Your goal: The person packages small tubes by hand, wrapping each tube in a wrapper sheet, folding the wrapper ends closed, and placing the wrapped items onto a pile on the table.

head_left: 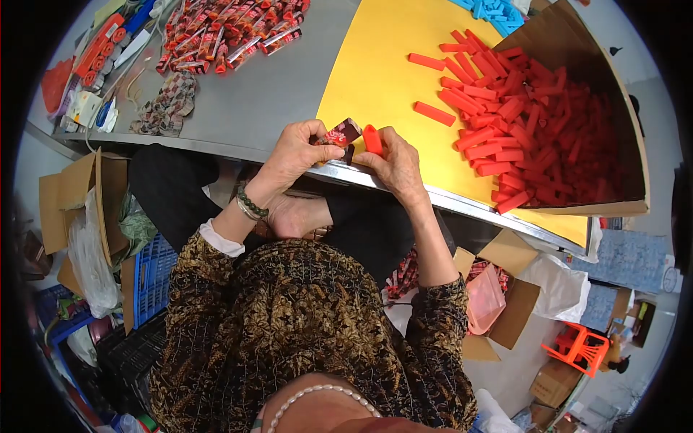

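Note:
My left hand (296, 153) is closed on a small printed wrapper (349, 129), dark with red and white print, at the table's front edge. Just to its right, my right hand (398, 166) pinches a hollow red plastic sleeve (372, 138), its open end tilted up. The two pieces are close together; whether they touch I cannot tell. Many similar red sleeves (498, 108) spill from a tipped cardboard box (639, 173) onto a yellow sheet (375, 68) at the right. A heap of printed red packets (224, 32) lies at the back left.
A crumpled checked cloth (167, 105) rests on the grey tabletop (289, 86) at the left, near tools and cables. Light-blue pieces (498, 13) lie at the far right. Below the table stand open cartons (516, 307), a blue crate (154, 278) and a small orange stool (581, 350).

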{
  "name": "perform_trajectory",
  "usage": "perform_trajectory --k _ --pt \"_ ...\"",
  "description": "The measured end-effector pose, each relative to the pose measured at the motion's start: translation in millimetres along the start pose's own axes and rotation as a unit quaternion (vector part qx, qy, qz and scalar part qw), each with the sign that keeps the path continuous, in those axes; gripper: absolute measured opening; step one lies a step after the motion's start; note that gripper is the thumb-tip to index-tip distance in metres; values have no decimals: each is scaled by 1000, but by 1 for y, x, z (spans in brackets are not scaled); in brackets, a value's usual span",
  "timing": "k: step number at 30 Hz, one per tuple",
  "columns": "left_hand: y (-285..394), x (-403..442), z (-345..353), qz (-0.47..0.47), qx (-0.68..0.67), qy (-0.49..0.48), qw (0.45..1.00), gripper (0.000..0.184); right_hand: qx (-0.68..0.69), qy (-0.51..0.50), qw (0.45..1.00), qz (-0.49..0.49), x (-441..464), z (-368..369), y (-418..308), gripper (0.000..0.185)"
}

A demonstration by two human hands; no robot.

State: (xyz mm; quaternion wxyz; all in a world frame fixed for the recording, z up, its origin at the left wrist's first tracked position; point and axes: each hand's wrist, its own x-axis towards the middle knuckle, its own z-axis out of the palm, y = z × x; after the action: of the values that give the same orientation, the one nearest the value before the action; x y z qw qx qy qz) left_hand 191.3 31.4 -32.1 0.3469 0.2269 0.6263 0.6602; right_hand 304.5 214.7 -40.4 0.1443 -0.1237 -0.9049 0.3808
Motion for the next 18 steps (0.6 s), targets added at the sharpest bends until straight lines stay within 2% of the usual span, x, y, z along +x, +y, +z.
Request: perform_trajectory --k 6,7,10,13,18 --pt "-2 2 -7 29 54 16 998 18 -26 104 990 -95 -6 -18 -19 44" --pt "-3 3 -8 32 60 21 997 19 -38 91 993 -69 -9 -27 -31 41" --pt "1 4 -11 33 69 11 997 19 -104 89 986 -94 -10 -34 -36 37" --pt "5 4 -11 5 93 -5 996 20 -43 123 986 -105 -10 -32 -35 34" --pt "10 4 -11 11 121 -22 992 20 -104 147 970 -161 -12 -34 -38 32"
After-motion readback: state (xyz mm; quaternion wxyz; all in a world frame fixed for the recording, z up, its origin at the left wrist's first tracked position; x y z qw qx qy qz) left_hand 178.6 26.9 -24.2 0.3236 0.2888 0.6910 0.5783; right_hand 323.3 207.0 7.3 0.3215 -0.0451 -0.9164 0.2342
